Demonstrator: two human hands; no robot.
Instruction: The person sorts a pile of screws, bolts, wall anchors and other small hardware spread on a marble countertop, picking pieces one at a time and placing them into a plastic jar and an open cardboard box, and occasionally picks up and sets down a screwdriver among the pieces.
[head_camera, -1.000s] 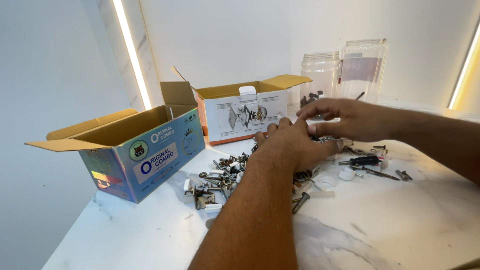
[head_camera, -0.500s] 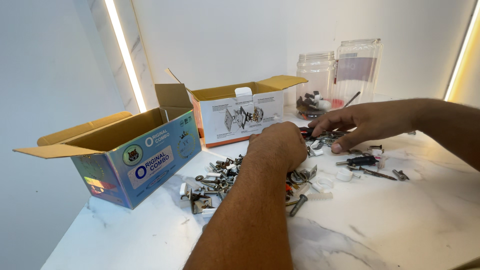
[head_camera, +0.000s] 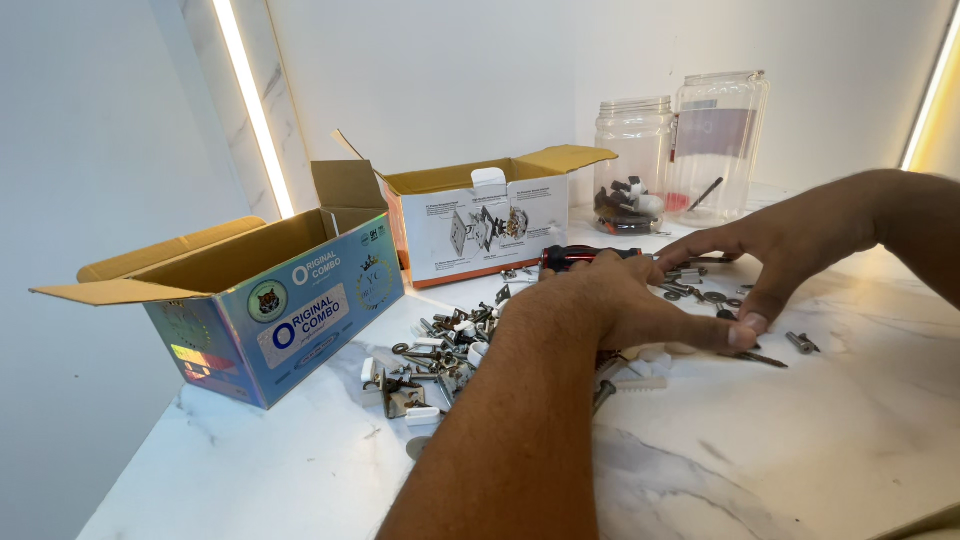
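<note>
My left hand (head_camera: 620, 300) lies palm down on a pile of small metal hardware (head_camera: 440, 350) on the white marble counter (head_camera: 760, 450). Its fingers stretch right and meet the thumb of my right hand (head_camera: 790, 245). That hand arches over washers and screws (head_camera: 700, 295) with fingers spread, so both hands form a ring around some of the parts. Nothing I can see is gripped in either hand. A black and red screwdriver handle (head_camera: 590, 255) shows just behind my left hand. Two loose screws (head_camera: 800, 343) lie to the right of my right thumb.
An open blue cardboard box (head_camera: 280, 310) stands at the left, an open white and orange box (head_camera: 490, 225) behind the pile. Two clear plastic jars (head_camera: 630, 165) (head_camera: 720, 145) stand at the back, the smaller one holding some parts. Lit strips run up the walls.
My right hand has swung from the back of the pile toward me, its thumb now touching my left fingertips. My left hand has stretched its fingers right over the parts.
</note>
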